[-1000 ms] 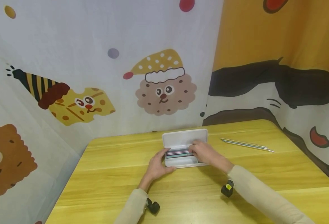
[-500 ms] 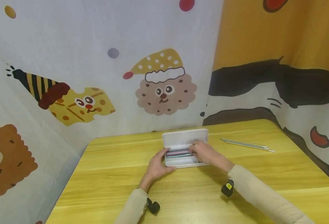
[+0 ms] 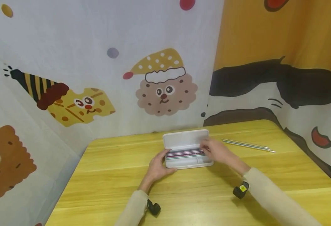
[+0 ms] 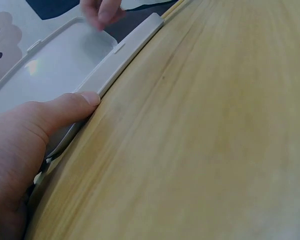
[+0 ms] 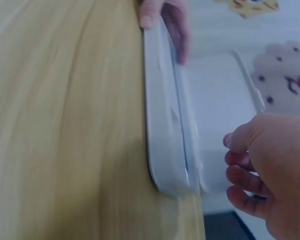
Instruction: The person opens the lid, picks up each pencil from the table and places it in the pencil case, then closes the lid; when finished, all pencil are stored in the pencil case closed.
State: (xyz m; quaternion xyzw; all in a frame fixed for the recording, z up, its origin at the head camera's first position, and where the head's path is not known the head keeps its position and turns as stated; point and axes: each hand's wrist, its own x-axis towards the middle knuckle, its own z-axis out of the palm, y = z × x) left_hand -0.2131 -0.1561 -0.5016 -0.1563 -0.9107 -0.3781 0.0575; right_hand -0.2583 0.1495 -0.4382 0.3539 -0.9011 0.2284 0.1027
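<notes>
A white pencil case (image 3: 179,164) lies on the table with its lid (image 3: 181,140) raised at the back. Several thin striped pencils (image 3: 182,154) lie side by side in its rear part. My left hand (image 3: 156,168) grips the case's left end, and in the left wrist view its thumb (image 4: 70,108) presses the front wall. Over the case's right end is my right hand (image 3: 217,151), slightly blurred. The right wrist view shows this hand (image 5: 277,165) with loosely curled fingers and nothing between them, beside the raised lid (image 5: 220,105).
A few more pencils (image 3: 247,145) lie on the wooden table (image 3: 188,194) to the right of the case. Close behind the table hangs a cartoon-printed cloth (image 3: 120,119). Each wrist wears a small black camera (image 3: 154,208).
My right hand has lifted and moved right from inside the case, uncovering more of the pencils and the small right compartment. The left hand has stayed in place.
</notes>
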